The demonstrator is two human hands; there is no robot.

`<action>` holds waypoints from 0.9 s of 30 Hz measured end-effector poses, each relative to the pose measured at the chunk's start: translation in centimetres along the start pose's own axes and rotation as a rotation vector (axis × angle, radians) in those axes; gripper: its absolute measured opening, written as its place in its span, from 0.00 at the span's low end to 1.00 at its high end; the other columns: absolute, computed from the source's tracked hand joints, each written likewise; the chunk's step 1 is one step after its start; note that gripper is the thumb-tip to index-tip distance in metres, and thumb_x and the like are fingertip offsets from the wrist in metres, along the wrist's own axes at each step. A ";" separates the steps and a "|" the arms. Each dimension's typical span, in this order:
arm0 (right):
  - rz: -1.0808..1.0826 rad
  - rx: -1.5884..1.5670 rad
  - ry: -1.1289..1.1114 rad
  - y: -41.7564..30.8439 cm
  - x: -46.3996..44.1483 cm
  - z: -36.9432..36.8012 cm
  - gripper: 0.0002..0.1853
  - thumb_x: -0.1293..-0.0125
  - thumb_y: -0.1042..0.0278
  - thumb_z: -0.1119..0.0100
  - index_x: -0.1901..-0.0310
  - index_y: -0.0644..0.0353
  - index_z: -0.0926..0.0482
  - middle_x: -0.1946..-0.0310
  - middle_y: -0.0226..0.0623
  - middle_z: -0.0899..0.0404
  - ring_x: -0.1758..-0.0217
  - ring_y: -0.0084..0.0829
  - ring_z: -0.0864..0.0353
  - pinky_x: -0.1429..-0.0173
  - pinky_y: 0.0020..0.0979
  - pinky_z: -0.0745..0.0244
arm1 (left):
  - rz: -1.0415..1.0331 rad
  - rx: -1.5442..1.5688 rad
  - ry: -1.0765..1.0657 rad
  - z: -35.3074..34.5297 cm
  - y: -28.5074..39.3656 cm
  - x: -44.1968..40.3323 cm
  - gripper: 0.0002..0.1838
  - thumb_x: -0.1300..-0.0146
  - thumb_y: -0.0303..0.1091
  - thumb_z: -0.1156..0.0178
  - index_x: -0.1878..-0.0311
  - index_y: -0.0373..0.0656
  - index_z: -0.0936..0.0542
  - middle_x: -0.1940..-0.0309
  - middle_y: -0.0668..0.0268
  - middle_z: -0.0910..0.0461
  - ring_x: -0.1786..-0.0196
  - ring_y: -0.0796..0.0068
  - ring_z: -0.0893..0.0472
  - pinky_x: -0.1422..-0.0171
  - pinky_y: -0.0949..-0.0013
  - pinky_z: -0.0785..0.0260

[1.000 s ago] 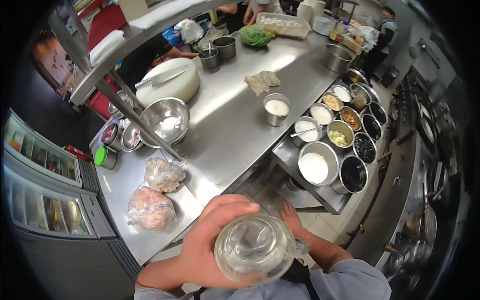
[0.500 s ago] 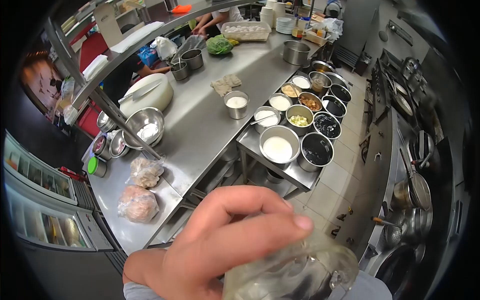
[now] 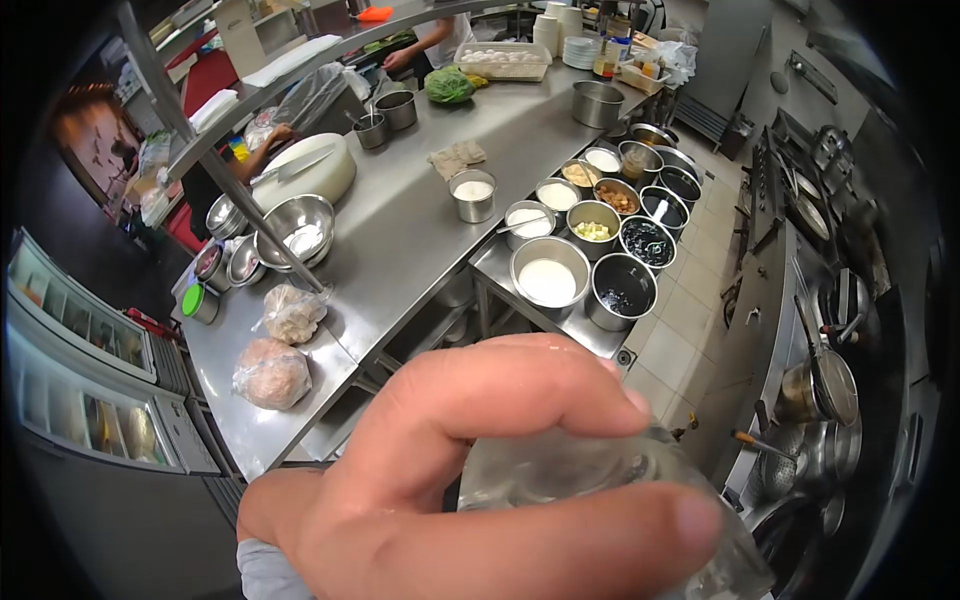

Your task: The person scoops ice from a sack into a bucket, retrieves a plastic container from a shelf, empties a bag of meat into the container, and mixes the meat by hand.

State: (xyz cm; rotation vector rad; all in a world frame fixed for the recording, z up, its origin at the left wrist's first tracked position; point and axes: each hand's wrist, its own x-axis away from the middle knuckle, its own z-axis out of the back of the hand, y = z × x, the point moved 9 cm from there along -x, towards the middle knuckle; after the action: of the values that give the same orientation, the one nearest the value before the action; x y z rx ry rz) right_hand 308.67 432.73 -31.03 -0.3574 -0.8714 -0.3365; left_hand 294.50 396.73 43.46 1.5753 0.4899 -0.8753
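Observation:
My left hand (image 3: pixel 440 470) fills the lower middle of the head view, close to the camera. Its fingers and thumb are curled around a clear see-through vessel (image 3: pixel 570 465), which looks like glass or clear plastic. The thumb lies across the near side and the forefinger along the far side. Most of the vessel is hidden by the hand or cut off at the bottom, so its exact kind and contents cannot be made out. My right hand is out of view.
Beyond the hand, metal pots of white (image 3: pixel 548 282), black (image 3: pixel 622 290) and diced ingredients stand on a side table. Two bagged lumps (image 3: pixel 272 373) lie on the steel counter (image 3: pixel 400 250). A knife (image 3: pixel 300 165) rests on a round board. Co-workers' hands (image 3: pixel 400 58) show across the counter.
My left hand's thumb and forefinger have spread farther apart around the clear vessel, with the thumb now lower. The view has shifted slightly. A co-worker's hand near the round board has moved.

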 end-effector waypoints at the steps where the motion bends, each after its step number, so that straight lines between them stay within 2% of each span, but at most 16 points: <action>1: 0.007 -0.020 0.030 0.1 0.0 0.4 0.29 0.44 0.44 0.42 0.57 0.66 0.17 0.52 0.55 0.20 0.45 0.49 0.23 0.39 0.39 0.29 | -0.015 0.008 0.013 0.1 0.2 0.1 0.16 0.40 0.46 0.36 0.55 0.58 0.31 0.55 0.51 0.29 0.53 0.51 0.24 0.45 0.53 0.28; 10: 0.024 -0.149 0.120 -2.3 1.1 3.6 0.27 0.45 0.48 0.39 0.58 0.68 0.17 0.54 0.55 0.19 0.47 0.50 0.21 0.42 0.38 0.27 | 0.007 -0.041 0.021 -0.3 1.2 0.1 0.14 0.38 0.46 0.38 0.56 0.59 0.32 0.55 0.51 0.29 0.53 0.52 0.24 0.44 0.54 0.28; 13: 0.050 -0.167 0.130 -2.8 0.4 3.2 0.27 0.46 0.48 0.39 0.58 0.69 0.17 0.55 0.56 0.19 0.48 0.49 0.21 0.43 0.38 0.27 | -0.004 -0.020 0.184 0.6 1.2 0.5 0.12 0.37 0.46 0.39 0.57 0.59 0.32 0.55 0.52 0.29 0.53 0.53 0.24 0.43 0.55 0.29; 20: 0.048 -0.098 0.049 -4.3 -0.6 1.7 0.26 0.46 0.47 0.41 0.61 0.66 0.16 0.58 0.54 0.18 0.51 0.50 0.20 0.45 0.39 0.26 | -0.009 -0.039 0.053 1.6 0.5 -0.1 0.15 0.39 0.45 0.37 0.56 0.58 0.32 0.54 0.52 0.30 0.52 0.53 0.24 0.42 0.55 0.29; 27: 0.117 -0.018 0.097 -5.5 -2.2 1.5 0.26 0.45 0.44 0.42 0.62 0.64 0.16 0.57 0.53 0.18 0.50 0.50 0.21 0.44 0.39 0.26 | 0.019 -0.044 -0.023 2.8 0.0 -0.5 0.17 0.41 0.45 0.36 0.54 0.57 0.32 0.53 0.52 0.30 0.51 0.53 0.25 0.42 0.55 0.29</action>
State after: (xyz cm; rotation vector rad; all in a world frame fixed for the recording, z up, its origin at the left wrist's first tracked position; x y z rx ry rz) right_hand 304.00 428.77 -30.92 -0.4037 -0.7491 -0.2514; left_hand 293.48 394.15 43.81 1.5261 0.4741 -0.8614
